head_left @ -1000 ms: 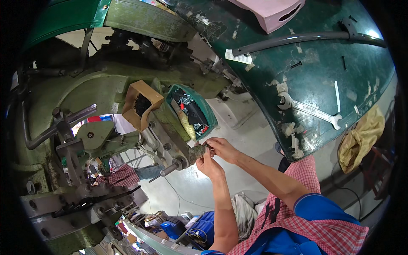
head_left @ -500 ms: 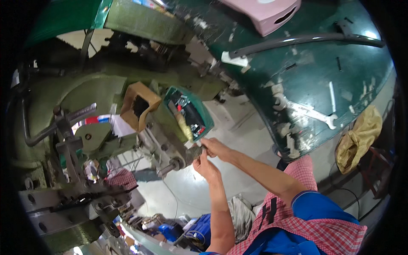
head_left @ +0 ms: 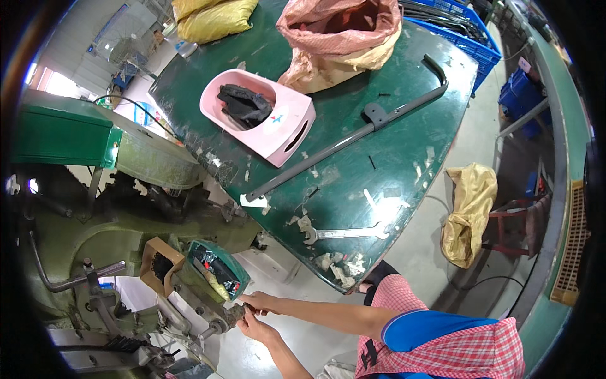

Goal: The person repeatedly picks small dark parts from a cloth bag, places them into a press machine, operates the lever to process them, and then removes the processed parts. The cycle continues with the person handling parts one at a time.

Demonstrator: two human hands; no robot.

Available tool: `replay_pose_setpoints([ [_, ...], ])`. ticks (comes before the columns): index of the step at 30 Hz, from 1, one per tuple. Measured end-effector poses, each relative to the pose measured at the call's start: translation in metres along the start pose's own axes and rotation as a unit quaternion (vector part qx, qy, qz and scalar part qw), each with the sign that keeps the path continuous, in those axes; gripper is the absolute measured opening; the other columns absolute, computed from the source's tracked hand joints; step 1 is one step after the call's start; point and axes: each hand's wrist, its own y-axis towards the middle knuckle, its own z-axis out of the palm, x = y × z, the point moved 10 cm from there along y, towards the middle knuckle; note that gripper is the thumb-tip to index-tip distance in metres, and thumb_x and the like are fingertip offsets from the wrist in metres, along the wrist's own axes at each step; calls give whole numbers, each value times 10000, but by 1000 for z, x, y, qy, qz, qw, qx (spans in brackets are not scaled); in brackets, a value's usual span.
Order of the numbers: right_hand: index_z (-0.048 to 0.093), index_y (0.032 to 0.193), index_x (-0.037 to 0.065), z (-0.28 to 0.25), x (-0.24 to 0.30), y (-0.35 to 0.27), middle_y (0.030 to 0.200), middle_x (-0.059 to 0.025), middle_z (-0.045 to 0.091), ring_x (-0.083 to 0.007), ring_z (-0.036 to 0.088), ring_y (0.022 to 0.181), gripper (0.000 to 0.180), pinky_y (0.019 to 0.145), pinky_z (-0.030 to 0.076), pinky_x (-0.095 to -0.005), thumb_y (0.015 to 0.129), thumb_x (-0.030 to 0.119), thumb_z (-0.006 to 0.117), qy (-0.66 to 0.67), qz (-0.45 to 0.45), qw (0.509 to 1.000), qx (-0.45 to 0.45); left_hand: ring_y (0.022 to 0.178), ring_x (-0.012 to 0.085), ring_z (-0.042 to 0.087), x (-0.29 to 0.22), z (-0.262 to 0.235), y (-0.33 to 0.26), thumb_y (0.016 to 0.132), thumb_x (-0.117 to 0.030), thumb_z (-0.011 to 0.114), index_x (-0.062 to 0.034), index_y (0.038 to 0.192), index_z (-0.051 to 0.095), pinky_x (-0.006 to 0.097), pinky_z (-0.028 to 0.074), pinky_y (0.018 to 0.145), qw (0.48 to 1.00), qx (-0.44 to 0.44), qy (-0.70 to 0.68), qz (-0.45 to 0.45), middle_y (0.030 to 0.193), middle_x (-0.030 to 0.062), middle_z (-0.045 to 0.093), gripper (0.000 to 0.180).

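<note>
- Head view takes in a workshop with a pale concrete floor [head_left: 416, 252] filling the lower centre and right of the frame.
- A dark green table [head_left: 404, 126] with a worn, chipped top spans the upper centre, its rounded edge bending toward the lower middle.
- An old green machine [head_left: 95, 234] fills the left side of the frame, with a lever and a shaft sticking out toward the lower centre.
- At the top centre of the table an open pinkish sack [head_left: 341, 38] slumps, and a yellow sack [head_left: 211, 16] lies at the upper left.
- Blue crates [head_left: 461, 31] stand beyond the table at the upper right.
- A crumpled yellow bag [head_left: 467, 211] hangs beside a red stool at the right.
- A long grey bent bar [head_left: 353, 139] lies diagonally across the tabletop.
- A pink plastic scoop bin [head_left: 265, 120] left of the bar holds dark parts.
- A flat wrench [head_left: 344, 232] rests near the table's lower edge.
- The right hand [head_left: 260, 303], at the lower centre, pinches a small dark part [head_left: 238, 311] against the machine's shaft end.
- The left hand [head_left: 251, 328], just below, is curled with its fingertips closed on the same part.
</note>
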Motion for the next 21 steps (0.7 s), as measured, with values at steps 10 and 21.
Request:
replay_pose_setpoints([
  [10,589,869,92,15,16,-33,782,19,571,-81,516,694,280,638,425,-232,933,341,477,133,-117,980,90,685,99,487,-11,-1,-4,867,-109,558,-34,905,500,232,376,567,999,-22,-19,32,803,30,546,102],
  [21,500,629,102,11,-4,-8,521,4,417,-102,333,440,437,428,270,-274,928,413,435,30,-88,996,6,568,88,385,-18,-1,-11,873,-115,557,-70,742,413,231,298,473,999,-19,-12,33,635,8,426,200],
])
